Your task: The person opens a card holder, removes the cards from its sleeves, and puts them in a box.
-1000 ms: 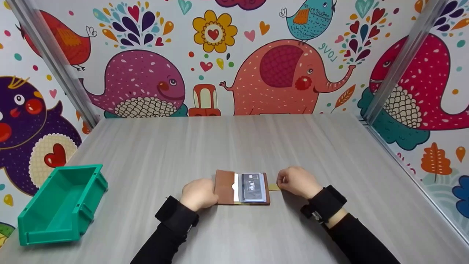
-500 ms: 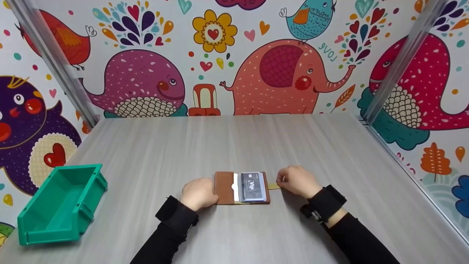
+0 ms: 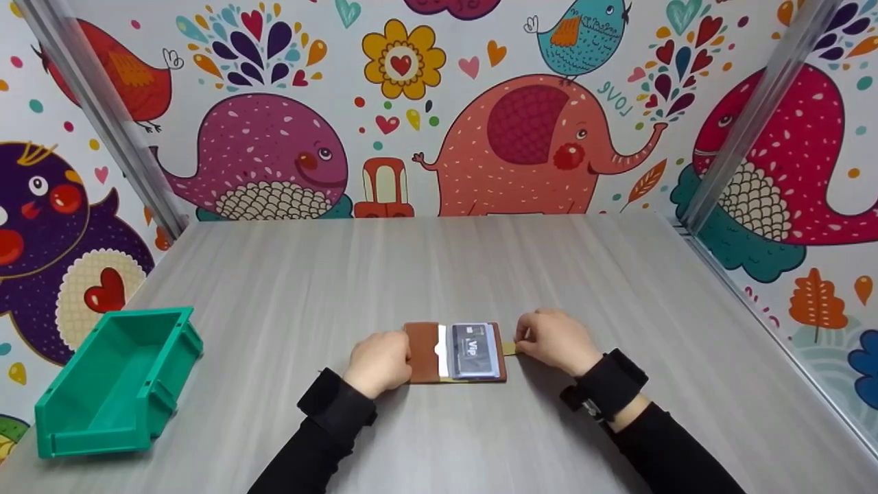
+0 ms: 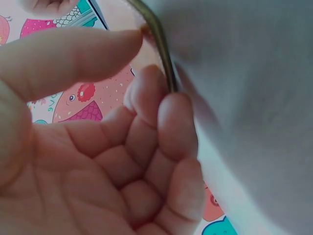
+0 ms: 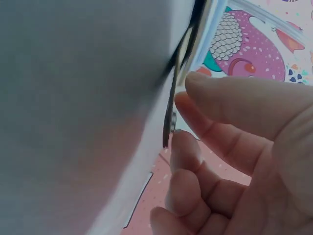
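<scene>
A brown card holder [image 3: 422,357] lies spread on the table, with clear sleeves and a dark "Vip" card [image 3: 472,348] on its right half. At its left edge, my left hand [image 3: 378,362] holds the cover. In the left wrist view the thumb [image 4: 112,49] is against the cover's inner face, the curled fingers [image 4: 176,122] at its edge. A yellowish strap [image 3: 509,348] sticks out to the right. My right hand [image 3: 559,339] touches that strap; in the right wrist view its loosely bent fingers [image 5: 186,152] lie along the strap [image 5: 171,110], near a small metal snap.
A green open-front bin [image 3: 113,384] stands at the left of the grey wood-grain table [image 3: 439,274]. Patterned walls with cartoon animals [image 3: 528,151] and metal corner posts [image 3: 754,123] enclose the back and sides.
The card holder's left cover has come down flatter. My left hand has shifted slightly right over its edge, and my right hand slightly left along the strap.
</scene>
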`<state>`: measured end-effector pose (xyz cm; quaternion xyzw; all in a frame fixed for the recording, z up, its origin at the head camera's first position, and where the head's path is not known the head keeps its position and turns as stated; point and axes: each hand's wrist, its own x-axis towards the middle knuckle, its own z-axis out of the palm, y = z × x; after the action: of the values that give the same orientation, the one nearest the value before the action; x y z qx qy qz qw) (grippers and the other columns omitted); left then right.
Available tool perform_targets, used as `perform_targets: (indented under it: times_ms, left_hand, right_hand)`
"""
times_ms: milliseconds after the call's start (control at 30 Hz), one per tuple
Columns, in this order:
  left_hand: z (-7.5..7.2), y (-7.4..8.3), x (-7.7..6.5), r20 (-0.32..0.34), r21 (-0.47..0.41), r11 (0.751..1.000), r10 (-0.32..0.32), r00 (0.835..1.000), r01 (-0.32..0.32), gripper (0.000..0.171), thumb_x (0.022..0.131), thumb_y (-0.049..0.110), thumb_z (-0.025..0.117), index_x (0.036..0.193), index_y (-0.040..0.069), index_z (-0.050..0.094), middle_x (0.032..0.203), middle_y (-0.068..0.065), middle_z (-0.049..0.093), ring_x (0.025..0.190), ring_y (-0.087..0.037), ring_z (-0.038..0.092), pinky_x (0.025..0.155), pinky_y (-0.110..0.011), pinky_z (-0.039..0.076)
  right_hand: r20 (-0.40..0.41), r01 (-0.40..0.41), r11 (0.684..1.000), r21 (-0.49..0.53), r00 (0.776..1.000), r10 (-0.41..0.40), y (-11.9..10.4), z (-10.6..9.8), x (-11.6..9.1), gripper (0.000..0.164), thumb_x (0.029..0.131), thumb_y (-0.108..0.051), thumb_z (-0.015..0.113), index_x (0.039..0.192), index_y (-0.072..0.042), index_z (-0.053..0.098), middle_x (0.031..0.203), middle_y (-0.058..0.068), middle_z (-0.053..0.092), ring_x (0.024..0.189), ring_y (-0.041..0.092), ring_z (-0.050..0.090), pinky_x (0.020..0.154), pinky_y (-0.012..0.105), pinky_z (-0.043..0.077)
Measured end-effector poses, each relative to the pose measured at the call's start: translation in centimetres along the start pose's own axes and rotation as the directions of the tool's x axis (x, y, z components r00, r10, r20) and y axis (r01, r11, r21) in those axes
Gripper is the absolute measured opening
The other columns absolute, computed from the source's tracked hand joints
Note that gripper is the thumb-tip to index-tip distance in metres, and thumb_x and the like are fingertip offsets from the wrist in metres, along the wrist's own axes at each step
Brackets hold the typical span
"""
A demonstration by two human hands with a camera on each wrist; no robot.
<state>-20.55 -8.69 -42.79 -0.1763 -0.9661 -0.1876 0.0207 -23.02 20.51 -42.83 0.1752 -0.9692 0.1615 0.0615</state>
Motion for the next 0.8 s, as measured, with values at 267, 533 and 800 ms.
perform_targets:
  times_ms: [267,533,800]
  left_hand:
    - [0.1,-0.1,0.1,0.004,0.011,1.0,-0.006,1.0,0.006,0.043,0.069,-0.004,0.062,0.051,0.019,0.031,0.053,0.008,0.027,0.052,-0.013,0.03,0.045,-0.03,0.024]
    - [0.1,-0.1,0.1,0.004,0.01,1.0,-0.011,1.0,0.011,0.041,0.068,-0.004,0.063,0.05,0.018,0.033,0.053,0.007,0.032,0.052,-0.014,0.033,0.045,-0.031,0.026]
    - [0.2,-0.1,0.1,-0.003,-0.002,1.0,-0.003,1.0,0.003,0.041,0.066,-0.005,0.061,0.05,0.019,0.031,0.053,0.009,0.027,0.052,-0.013,0.029,0.045,-0.03,0.023]
  right_hand:
    - [-0.065,0.012,1.0,0.004,0.998,-0.011,-1.7,0.1,0.5,0.01,0.079,-0.017,0.078,0.086,-0.013,0.072,0.074,-0.003,0.054,0.071,0.018,0.052,0.061,0.038,0.045]
    - [-0.079,0.075,0.997,0.026,0.994,-0.073,-2.8,0.5,1.1,0.019,0.079,-0.017,0.081,0.094,-0.008,0.074,0.071,-0.005,0.053,0.071,0.019,0.052,0.063,0.038,0.043]
    - [-0.079,0.185,0.983,-0.007,0.98,-0.185,-2.9,1.1,1.4,0.028,0.073,-0.016,0.084,0.097,-0.004,0.075,0.073,-0.003,0.056,0.07,0.018,0.052,0.067,0.038,0.044]
